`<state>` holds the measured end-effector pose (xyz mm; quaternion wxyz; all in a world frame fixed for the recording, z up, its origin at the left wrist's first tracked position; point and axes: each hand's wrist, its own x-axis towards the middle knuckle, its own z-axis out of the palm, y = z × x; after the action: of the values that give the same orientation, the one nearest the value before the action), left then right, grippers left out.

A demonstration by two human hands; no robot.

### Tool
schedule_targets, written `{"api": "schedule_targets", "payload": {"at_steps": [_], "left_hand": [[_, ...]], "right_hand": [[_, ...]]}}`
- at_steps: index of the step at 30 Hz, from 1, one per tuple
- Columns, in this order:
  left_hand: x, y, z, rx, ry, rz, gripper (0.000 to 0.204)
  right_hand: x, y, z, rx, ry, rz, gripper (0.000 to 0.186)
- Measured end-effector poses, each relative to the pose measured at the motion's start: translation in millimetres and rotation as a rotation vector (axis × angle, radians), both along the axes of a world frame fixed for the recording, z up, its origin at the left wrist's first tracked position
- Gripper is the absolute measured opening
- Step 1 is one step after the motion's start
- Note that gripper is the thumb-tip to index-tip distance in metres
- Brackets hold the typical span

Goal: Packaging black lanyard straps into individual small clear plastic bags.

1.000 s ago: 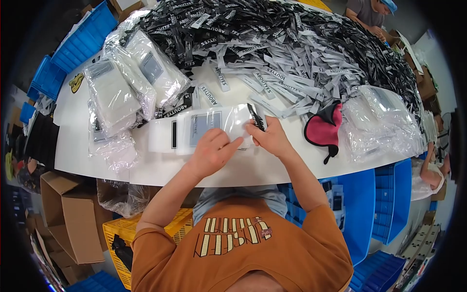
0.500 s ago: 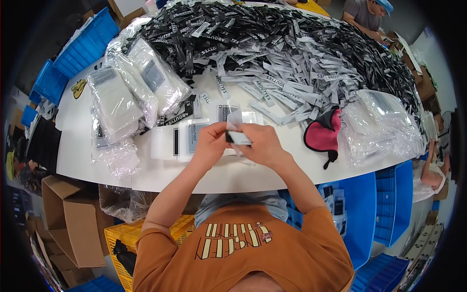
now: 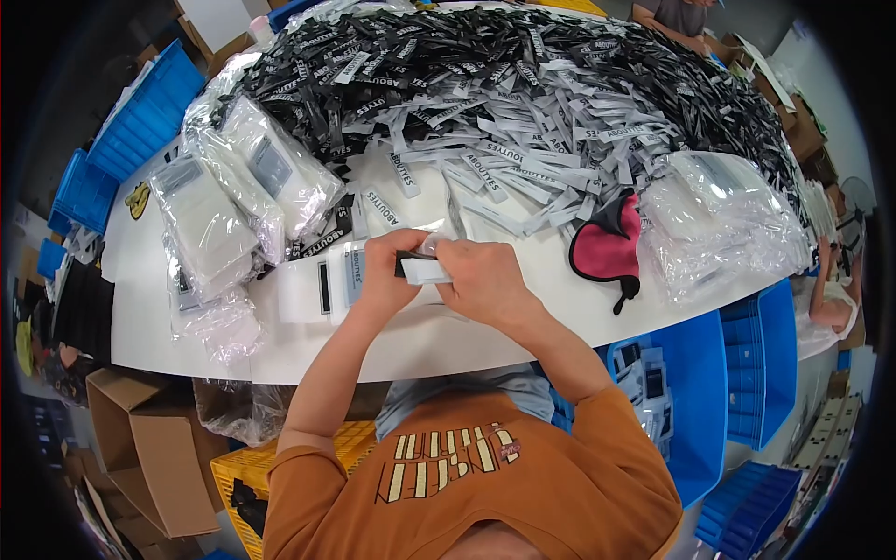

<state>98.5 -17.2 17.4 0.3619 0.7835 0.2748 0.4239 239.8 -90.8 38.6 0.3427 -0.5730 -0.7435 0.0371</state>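
Close together over the table, both my hands grip a small folded black-and-white strip (image 3: 427,271). My left hand (image 3: 388,273) pinches its black end, with the fingers curled in. My right hand (image 3: 487,282) is closed at the pale end, thumb toward the left hand. A bit of clear film shows between the fingertips; what it belongs to is hidden. Flat clear-and-white pouches (image 3: 302,287) lie on the table beside and partly under my left hand, one with a black rectangle. Beyond my hands, loose pale printed strips (image 3: 403,175) lie on the tabletop.
A large heap of black and grey strips (image 3: 448,79) covers the far table (image 3: 224,341). Bundles of clear bags lie left (image 3: 207,215) and right (image 3: 723,224). A pink black-edged cloth piece (image 3: 611,247) lies right. Blue bins (image 3: 695,401) and a cardboard box (image 3: 168,457) stand below. Other people work nearby.
My hands have come closer together and turned, with the folded strip still between them. The pouches behind them are now more covered. The whole view has shifted slightly.
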Motion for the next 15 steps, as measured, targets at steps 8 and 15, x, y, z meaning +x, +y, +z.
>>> {"api": "schedule_targets", "payload": {"at_steps": [8, 15], "left_hand": [[0.8, 3.8, 27.6, -0.09, 0.19, -0.06, 0.04], [7.9, 18.3, 33.2, 0.722, 0.173, 0.251, 0.051]], "right_hand": [[9.6, 10.0, -4.0, 0.19, 0.206, 0.026, 0.019], [8.7, 20.0, -13.7, 0.125, 0.313, -0.176, 0.029]]}}
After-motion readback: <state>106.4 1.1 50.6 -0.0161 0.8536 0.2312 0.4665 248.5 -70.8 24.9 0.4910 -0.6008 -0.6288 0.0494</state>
